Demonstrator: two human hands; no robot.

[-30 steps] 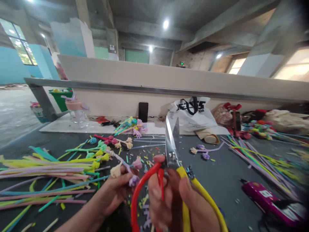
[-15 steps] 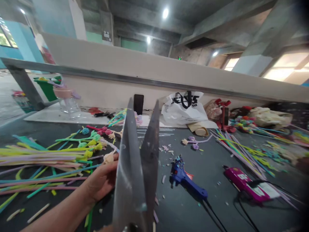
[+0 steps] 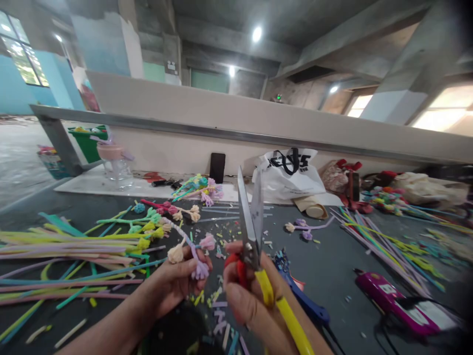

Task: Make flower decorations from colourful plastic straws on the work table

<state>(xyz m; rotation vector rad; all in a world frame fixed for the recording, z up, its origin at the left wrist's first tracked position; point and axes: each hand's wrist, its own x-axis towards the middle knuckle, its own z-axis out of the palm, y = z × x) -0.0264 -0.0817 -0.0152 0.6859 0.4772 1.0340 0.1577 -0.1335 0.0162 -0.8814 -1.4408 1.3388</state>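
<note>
My left hand [image 3: 177,283] is closed on a pipe-cleaner flower sprig [image 3: 190,240], which has a pale twisted stem and purple, pink and cream blooms. To its right, my right hand [image 3: 254,296] grips scissors [image 3: 251,217] with red and yellow handles. Their blades point up and away from me, slightly apart, and do not touch the sprig. Beyond my right hand lies a blue glue gun [image 3: 306,301], partly hidden by it. Cut bits of pipe cleaner [image 3: 219,315] are scattered between and below my hands.
Loose pipe cleaners [image 3: 74,246] spread over the dark table on the left, with more [image 3: 388,241] on the right. Finished sprigs [image 3: 199,190] lie near a phone [image 3: 217,167] at the back. A white bag [image 3: 288,172], a glass cup [image 3: 117,170] and a magenta device [image 3: 395,301] with a cable stand around.
The scissors have dropped back from close before the camera, so my right hand and the handles now show. My left hand has shifted right, and the sprig's blooms are now visible.
</note>
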